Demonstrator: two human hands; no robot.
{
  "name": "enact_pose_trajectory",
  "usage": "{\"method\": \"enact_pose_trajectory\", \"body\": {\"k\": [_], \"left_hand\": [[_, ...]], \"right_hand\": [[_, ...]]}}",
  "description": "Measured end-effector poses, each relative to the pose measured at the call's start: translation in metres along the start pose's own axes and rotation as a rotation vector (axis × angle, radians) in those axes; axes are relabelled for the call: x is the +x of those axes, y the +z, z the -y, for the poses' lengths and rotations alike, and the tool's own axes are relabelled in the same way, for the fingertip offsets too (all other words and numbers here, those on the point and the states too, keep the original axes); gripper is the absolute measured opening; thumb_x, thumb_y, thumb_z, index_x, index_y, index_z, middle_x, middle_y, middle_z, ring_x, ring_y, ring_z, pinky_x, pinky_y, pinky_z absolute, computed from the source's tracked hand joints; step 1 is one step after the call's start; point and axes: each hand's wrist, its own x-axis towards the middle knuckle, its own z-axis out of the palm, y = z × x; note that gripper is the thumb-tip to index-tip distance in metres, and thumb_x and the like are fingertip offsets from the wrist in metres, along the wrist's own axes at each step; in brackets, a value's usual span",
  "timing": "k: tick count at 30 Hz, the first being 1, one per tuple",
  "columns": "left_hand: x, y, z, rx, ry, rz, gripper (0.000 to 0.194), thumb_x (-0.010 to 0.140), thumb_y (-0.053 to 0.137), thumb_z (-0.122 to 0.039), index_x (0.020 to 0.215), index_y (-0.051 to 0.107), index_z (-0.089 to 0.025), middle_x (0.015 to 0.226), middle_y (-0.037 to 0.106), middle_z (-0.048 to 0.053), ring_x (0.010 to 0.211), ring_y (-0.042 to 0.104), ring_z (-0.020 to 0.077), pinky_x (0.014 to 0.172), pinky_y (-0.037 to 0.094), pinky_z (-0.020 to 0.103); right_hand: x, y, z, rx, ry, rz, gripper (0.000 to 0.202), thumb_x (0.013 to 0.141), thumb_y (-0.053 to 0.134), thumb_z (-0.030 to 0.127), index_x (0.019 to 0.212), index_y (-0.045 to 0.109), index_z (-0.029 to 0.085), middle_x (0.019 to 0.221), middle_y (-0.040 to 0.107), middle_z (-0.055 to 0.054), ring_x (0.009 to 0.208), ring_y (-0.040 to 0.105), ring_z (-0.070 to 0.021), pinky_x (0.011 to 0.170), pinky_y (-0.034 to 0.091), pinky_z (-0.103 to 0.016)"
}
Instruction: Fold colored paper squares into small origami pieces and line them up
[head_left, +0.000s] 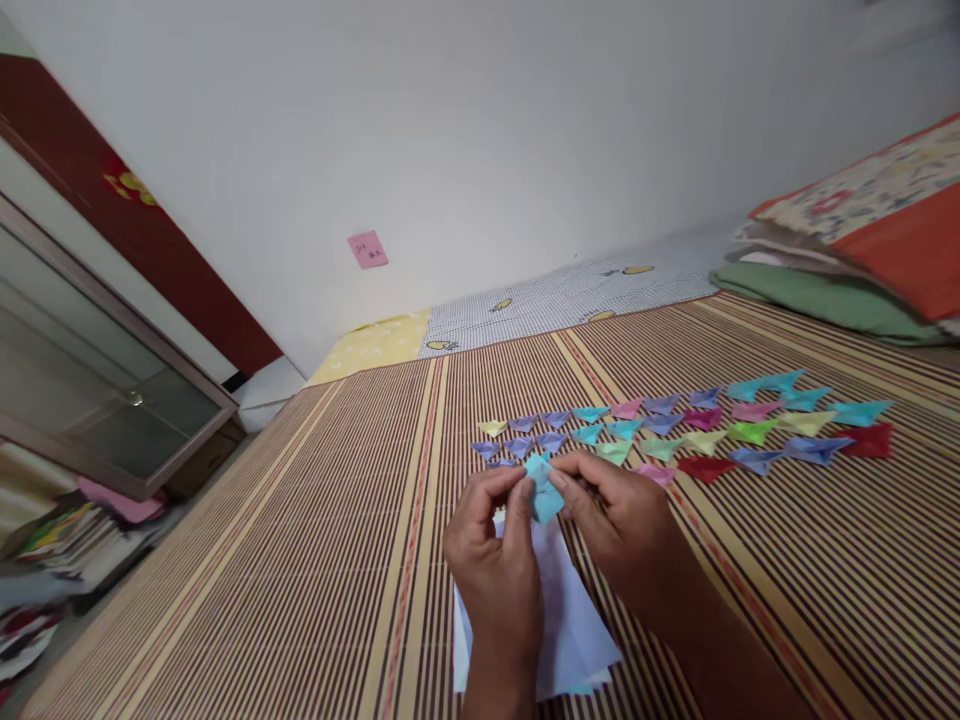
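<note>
A small light-blue folded paper (546, 492) is held up between my two hands. My left hand (495, 535) pinches its left edge between thumb and fingers. On the other side, my right hand (619, 505) grips the right edge the same way. Below them lies a stack of pale paper sheets (574, 620), partly covered by my left hand and wrist. Just beyond my hands, several rows of small folded paper shapes, among them a dark red one (705, 468) and a yellow one (493, 428), spread over the striped mat (352, 560). My hands hide part of the nearest row.
Folded bedding (892, 235) is piled at the right. A checked cloth (540, 300) runs along the wall, where a pink note (367, 250) is stuck. To the left stand a glass-panelled cabinet door (97, 350) and a pile of books (64, 540).
</note>
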Motion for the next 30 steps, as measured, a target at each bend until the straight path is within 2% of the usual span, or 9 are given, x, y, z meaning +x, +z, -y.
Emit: {"method": "enact_pose_trajectory", "body": {"k": [5,8,10,12,15,18,21,24,30], "left_hand": [[0.001,0.000,-0.003,0.028,0.110,0.010,0.008,0.089,0.073,-0.020,0.094,0.078,-0.025,0.093,0.074,0.003,0.091,0.070,0.0199,0.084,0.057,0.036],[0.000,-0.001,-0.004,0.029,0.153,0.012,0.010,0.088,0.074,-0.018,0.093,0.079,-0.025,0.093,0.075,0.003,0.092,0.070,0.0202,0.086,0.057,0.037],[0.000,-0.001,-0.004,0.006,0.141,0.010,0.010,0.088,0.074,-0.018,0.092,0.080,-0.025,0.092,0.075,0.003,0.092,0.070,0.0202,0.087,0.057,0.037],[0.001,0.000,-0.004,-0.058,0.078,-0.003,0.008,0.088,0.075,-0.019,0.089,0.080,-0.025,0.090,0.075,0.003,0.089,0.071,0.0194,0.083,0.057,0.034],[0.004,0.000,-0.004,-0.163,-0.043,-0.042,0.002,0.083,0.079,-0.022,0.085,0.080,-0.023,0.086,0.075,0.003,0.082,0.071,0.0177,0.076,0.058,0.030],[0.006,-0.001,-0.004,-0.225,-0.128,-0.062,0.006,0.079,0.083,-0.026,0.082,0.080,-0.021,0.082,0.076,0.002,0.078,0.072,0.0170,0.073,0.059,0.028],[0.007,-0.002,-0.003,-0.259,-0.184,-0.054,0.010,0.078,0.084,-0.029,0.081,0.080,-0.020,0.079,0.077,0.003,0.074,0.072,0.0165,0.069,0.060,0.027],[0.007,-0.002,-0.003,-0.265,-0.192,-0.044,0.009,0.076,0.085,-0.027,0.081,0.081,-0.020,0.079,0.078,0.003,0.074,0.073,0.0168,0.069,0.060,0.027],[0.007,0.000,-0.006,-0.247,-0.117,-0.060,0.004,0.076,0.083,-0.019,0.079,0.081,-0.022,0.081,0.077,0.003,0.079,0.073,0.0169,0.072,0.061,0.027]], "right_hand": [[-0.001,0.000,0.001,0.002,-0.019,-0.021,0.023,0.103,0.049,0.028,0.085,0.062,0.022,0.076,0.066,-0.001,0.068,0.061,-0.0156,0.064,0.046,-0.028],[-0.001,0.001,0.001,0.022,-0.006,-0.057,0.017,0.102,0.051,0.029,0.097,0.066,0.022,0.079,0.069,-0.001,0.067,0.063,-0.0160,0.063,0.048,-0.028],[-0.001,0.002,0.001,0.052,-0.003,-0.090,0.016,0.101,0.054,0.030,0.109,0.065,0.023,0.085,0.073,-0.002,0.071,0.068,-0.0171,0.065,0.051,-0.028],[-0.001,0.002,0.001,0.073,-0.028,-0.110,0.016,0.100,0.056,0.029,0.113,0.064,0.024,0.090,0.075,-0.003,0.077,0.071,-0.0181,0.067,0.053,-0.028],[-0.001,-0.002,0.001,0.051,-0.057,-0.063,0.009,0.097,0.060,0.028,0.103,0.066,0.024,0.090,0.074,-0.002,0.079,0.070,-0.0181,0.069,0.054,-0.028],[0.000,-0.008,0.000,0.031,-0.042,0.008,0.007,0.093,0.066,0.027,0.099,0.067,0.024,0.087,0.072,0.000,0.076,0.067,-0.0178,0.067,0.052,-0.028],[0.001,-0.013,-0.001,0.054,-0.054,0.019,0.002,0.091,0.068,0.025,0.089,0.067,0.023,0.080,0.068,0.001,0.071,0.062,-0.0166,0.065,0.049,-0.029],[0.002,-0.014,-0.001,0.109,-0.051,-0.011,0.012,0.092,0.066,0.024,0.080,0.065,0.022,0.077,0.066,0.000,0.070,0.061,-0.0162,0.065,0.048,-0.029],[0.000,-0.008,0.001,0.187,0.024,-0.039,0.017,0.094,0.065,0.028,0.078,0.064,0.021,0.075,0.066,-0.001,0.069,0.062,-0.0171,0.064,0.048,-0.031]]}}
